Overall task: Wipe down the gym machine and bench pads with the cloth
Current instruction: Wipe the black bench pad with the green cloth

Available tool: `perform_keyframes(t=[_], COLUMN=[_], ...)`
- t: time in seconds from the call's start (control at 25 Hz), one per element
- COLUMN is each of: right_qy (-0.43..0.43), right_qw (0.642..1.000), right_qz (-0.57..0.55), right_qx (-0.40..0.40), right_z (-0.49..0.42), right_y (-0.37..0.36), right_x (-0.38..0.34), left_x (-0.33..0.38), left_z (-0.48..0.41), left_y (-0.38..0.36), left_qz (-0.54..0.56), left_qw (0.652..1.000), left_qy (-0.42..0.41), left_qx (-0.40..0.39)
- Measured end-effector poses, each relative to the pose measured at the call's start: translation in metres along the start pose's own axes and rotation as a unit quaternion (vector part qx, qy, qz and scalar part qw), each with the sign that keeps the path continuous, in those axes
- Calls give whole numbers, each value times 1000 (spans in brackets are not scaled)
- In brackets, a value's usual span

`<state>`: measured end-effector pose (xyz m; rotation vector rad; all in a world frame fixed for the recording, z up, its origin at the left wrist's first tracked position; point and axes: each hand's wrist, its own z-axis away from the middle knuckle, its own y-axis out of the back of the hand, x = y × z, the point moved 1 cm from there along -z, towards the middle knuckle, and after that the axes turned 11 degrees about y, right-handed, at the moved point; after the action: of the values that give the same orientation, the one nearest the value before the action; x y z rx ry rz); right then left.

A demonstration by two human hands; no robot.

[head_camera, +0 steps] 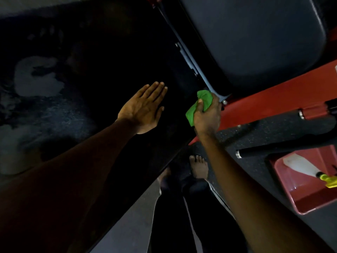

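My right hand [207, 117] grips a bunched green cloth [198, 105] and holds it against the lower end of a grey metal bracket [193, 66], where the bracket meets the red machine frame [273, 99]. My left hand [144, 106] lies flat with straight fingers on the large black bench pad [100, 61], which fills the left half of the view. A second dark pad [255, 42] sits at the upper right, above the red frame.
A red tray [306, 198] on the speckled floor at the right holds a white spray bottle [302, 166] with a yellow trigger. A black handle bar [273, 148] with a chrome end lies just above it. My bare feet [198, 167] stand below the pad's edge.
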<state>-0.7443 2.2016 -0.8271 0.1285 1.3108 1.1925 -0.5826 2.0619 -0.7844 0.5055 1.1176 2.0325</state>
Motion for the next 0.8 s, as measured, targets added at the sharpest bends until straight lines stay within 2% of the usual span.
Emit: perform_keyframes(t=[0.16,0.4,0.64,0.8], right_qy=[47,113,59,45], right_qw=[997,987,997,998], right_qz=[-61,-94,-55,-50], right_qx=[-13,-59,18,4], right_z=[55,138,53,44], right_y=[8,3,0,1], right_x=[0,-1,8,9], left_x=[0,2,19,24], left_z=[1,3,51,79], left_y=[-1,2,-8,-18], left_qz=[-13,14,62,43], left_qw=[1000,1000,998,998], left_qy=[9,6,15,24], left_qx=[2,9,16,33])
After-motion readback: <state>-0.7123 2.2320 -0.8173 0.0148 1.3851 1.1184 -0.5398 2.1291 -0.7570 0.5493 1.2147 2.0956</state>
